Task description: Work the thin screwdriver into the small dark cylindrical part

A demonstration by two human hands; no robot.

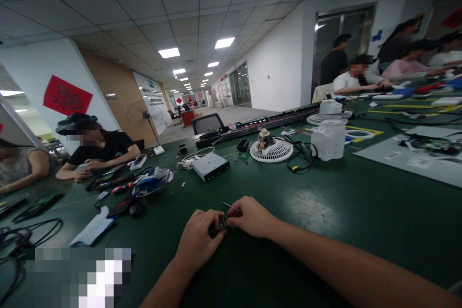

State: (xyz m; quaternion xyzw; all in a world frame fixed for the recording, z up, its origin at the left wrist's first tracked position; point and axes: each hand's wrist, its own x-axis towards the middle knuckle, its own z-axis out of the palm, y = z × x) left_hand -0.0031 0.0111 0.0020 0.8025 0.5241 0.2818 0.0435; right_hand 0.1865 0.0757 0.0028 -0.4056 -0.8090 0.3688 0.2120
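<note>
Presently holding a small dark part (222,223) in the left hand (200,238), with thumb and fingers closed around it from about eight o'clock. Pinching a thin metal rod (230,206) in the fingers of the right hand (252,216), with its free end slanting towards ten o'clock, just above the part. Cannot quite tell, with the view this small and dim, whether the right fingertips touch the dark part or only sit just beside it. Have both hands close together over the green tabletop (260,183), towards six o'clock of the view.

Reading outward from the hands, can see a silver-topped box (210,166) at twelve o'clock, with a white cable (186,163) looped beside its far left corner. Between twelve and one, can make out a small black tray (242,145); at one o'clock, a round white grille (279,152) with a motor (265,140) upon it. Find a white plastic housing (328,140) at two, near a tangle of black cord (302,156). Farther out, between two and three, see a grey sheet (382,151) bearing a circuit board (438,143). At ten o'clock, notice a blue-and-white bundle (153,182), and beyond it a co-worker in a black top (113,145). At nine, see a pale blue packet (93,227).
</note>
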